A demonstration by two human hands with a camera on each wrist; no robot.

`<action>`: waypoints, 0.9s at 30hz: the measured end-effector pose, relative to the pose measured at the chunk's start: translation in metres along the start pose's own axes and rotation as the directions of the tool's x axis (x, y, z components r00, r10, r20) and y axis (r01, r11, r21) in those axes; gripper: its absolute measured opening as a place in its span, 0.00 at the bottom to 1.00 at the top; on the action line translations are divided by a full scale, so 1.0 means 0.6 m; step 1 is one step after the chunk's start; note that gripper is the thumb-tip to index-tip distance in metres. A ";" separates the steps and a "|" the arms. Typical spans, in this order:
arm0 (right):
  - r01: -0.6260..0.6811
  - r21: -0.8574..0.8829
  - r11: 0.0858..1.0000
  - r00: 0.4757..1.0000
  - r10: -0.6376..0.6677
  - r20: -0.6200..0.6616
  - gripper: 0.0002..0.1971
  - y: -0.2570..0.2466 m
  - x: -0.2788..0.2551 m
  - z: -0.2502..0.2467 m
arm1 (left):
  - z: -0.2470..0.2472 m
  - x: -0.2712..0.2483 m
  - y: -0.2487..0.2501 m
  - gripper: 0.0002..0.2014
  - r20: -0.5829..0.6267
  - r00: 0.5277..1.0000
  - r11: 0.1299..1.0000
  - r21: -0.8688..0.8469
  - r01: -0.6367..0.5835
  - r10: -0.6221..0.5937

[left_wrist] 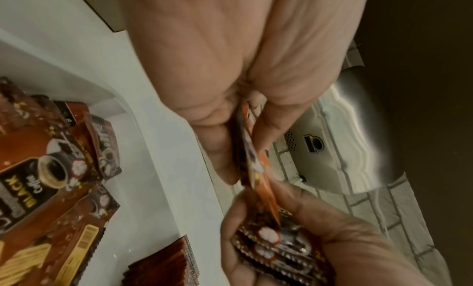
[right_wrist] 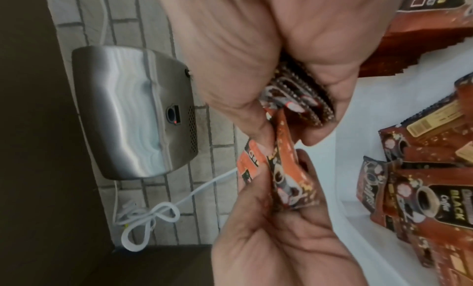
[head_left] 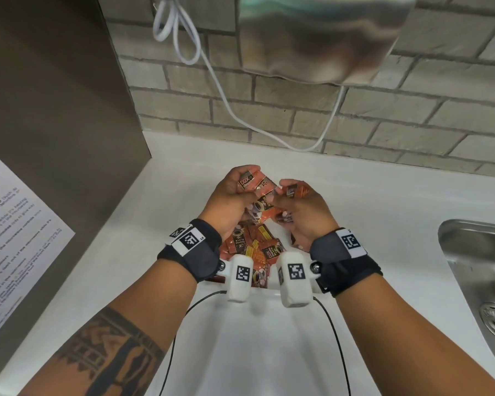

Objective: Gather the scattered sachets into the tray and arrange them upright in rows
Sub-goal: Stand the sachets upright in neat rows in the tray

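Both hands are raised over a white tray on the counter. My left hand pinches a few orange-brown coffee sachets between thumb and fingers, seen edge-on in the left wrist view. My right hand grips a stack of sachets, whose serrated edges show in the right wrist view. The two bundles touch between the hands. Several loose sachets lie flat and overlapping in the tray, below the wrists.
A steel sink is set into the counter at the right. A steel hand dryer hangs on the brick wall, with a white cable looping down. At the left stands a grey panel bearing a printed notice.
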State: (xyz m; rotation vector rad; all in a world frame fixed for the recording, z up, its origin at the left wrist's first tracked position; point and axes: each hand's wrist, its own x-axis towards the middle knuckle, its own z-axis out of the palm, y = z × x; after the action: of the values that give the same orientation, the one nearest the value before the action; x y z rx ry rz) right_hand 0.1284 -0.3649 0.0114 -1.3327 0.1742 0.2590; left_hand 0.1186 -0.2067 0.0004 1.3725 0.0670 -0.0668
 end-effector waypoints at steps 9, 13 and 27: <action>0.086 0.007 0.996 0.990 -0.087 0.111 0.25 0.011 -0.011 0.005 | 0.006 -0.005 0.001 0.13 -0.065 0.993 0.988 -0.129 0.087 -0.096; 0.038 0.052 0.998 0.997 -0.041 0.068 0.19 0.000 -0.010 -0.011 | -0.006 -0.002 0.002 0.11 -0.117 0.987 0.983 -0.160 0.087 -0.106; 0.068 -0.116 0.991 0.994 -0.058 0.087 0.23 0.005 -0.015 0.001 | 0.012 -0.008 0.009 0.11 -0.061 0.996 0.995 -0.083 0.054 -0.059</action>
State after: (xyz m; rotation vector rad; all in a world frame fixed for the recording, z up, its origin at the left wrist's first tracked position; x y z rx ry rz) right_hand 0.1191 -0.3645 0.0113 -1.4405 0.0463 0.2743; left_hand 0.1141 -0.2126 0.0078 1.2912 0.1600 -0.0678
